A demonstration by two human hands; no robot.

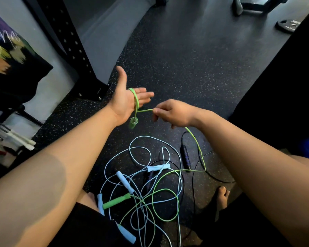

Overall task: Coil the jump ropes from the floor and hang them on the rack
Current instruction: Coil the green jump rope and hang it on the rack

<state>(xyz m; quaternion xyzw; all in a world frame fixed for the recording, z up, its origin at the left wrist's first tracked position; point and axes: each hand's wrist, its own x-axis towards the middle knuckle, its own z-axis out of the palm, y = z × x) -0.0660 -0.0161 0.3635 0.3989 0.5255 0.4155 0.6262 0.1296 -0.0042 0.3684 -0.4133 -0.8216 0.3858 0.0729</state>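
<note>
My left hand (127, 97) is held flat, palm up, thumb raised. The green jump rope (197, 143) loops across its palm, and one green handle (133, 122) dangles below the hand. My right hand (171, 113) pinches the same green cord just right of the palm; the cord runs down from it to the floor. The other green handle (116, 200) lies in a tangle on the floor with light blue ropes (141, 152) and their blue handles (158, 168). A black rope with a dark handle (185, 156) lies to the right.
A black perforated rack upright (73, 41) bolted to the speckled rubber floor stands at the back left. A weight plate (287, 25) and dark equipment feet (239, 7) lie at the far right. My bare foot (221, 196) is by the ropes. Gear leans at the left wall.
</note>
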